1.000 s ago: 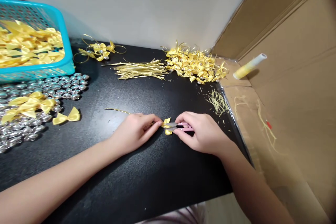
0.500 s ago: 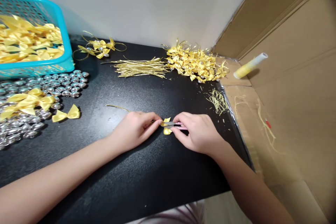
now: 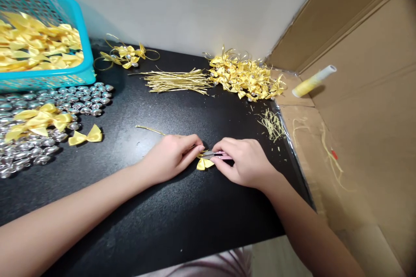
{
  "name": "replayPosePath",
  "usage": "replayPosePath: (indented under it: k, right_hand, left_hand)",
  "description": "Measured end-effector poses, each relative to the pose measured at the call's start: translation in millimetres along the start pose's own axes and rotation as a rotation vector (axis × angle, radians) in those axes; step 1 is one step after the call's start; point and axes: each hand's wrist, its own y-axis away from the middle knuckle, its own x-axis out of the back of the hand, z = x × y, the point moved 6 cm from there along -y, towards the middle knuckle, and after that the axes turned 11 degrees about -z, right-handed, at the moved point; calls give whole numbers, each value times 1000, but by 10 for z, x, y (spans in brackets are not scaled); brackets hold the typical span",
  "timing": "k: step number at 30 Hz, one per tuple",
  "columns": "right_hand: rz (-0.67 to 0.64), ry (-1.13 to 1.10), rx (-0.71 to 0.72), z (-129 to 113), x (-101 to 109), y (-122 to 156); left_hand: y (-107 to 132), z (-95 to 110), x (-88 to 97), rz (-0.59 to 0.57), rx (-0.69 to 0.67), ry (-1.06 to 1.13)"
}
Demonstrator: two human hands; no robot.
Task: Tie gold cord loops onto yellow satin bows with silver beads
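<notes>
My right hand (image 3: pixel 245 161) is closed around thread snips (image 3: pixel 224 156) with a pink handle, their metal blades pointing left. The blade tips touch or lie just over a small yellow ribbon bow (image 3: pixel 203 164). At the bow's upper edge, my left hand (image 3: pixel 173 156) pinches it between thumb and forefinger. What lies inside that pinch is partly hidden. From behind the left hand a gold wire (image 3: pixel 149 129) sticks out to the left, resting along the black table (image 3: pixel 156 225).
A turquoise basket (image 3: pixel 87 47) of yellow bows stands at left. Before it lie silver beads (image 3: pixel 97 99) and loose bows (image 3: pixel 42 120). Gold wires (image 3: pixel 177 81), finished bow ties (image 3: pixel 245 75) and thread scraps (image 3: pixel 272 124) lie behind my hands. A cardboard tube (image 3: pixel 313 81) stands right.
The bow has turned between my hands, so its loops now show below the blades. Both hands stay almost in place. The whole view has shifted slightly.
</notes>
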Motion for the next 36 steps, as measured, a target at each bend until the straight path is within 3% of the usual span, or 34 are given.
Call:
replayPosePath:
  k: [6,10,13,16,20,26,30,36]
  right_hand:
    - [38,-203,10,66,84,45]
    - [169,-455,-46,144,152,74]
    - [226,-777,-112,146,39,28]
    - [145,-976,-171,71,-202,-72]
    - [109,-1024,-181,23,-355,-146]
    - [137,-953,-199,36,-344,-141]
    - [169,-993,-213,47,-373,-136]
    - [176,-1089,-249,66,-402,-144]
  left_hand:
    - [13,63,59,21,-94,107]
    - [38,-3,71,46,-64,182]
    - [37,-9,68,57,-37,223]
    - [20,28,70,84,-39,266]
    - [11,47,53,100,-55,309]
    - [43,-29,42,155,15,384]
    - [45,-51,5,153,55,575]
    - [36,-10,-42,106,-28,828]
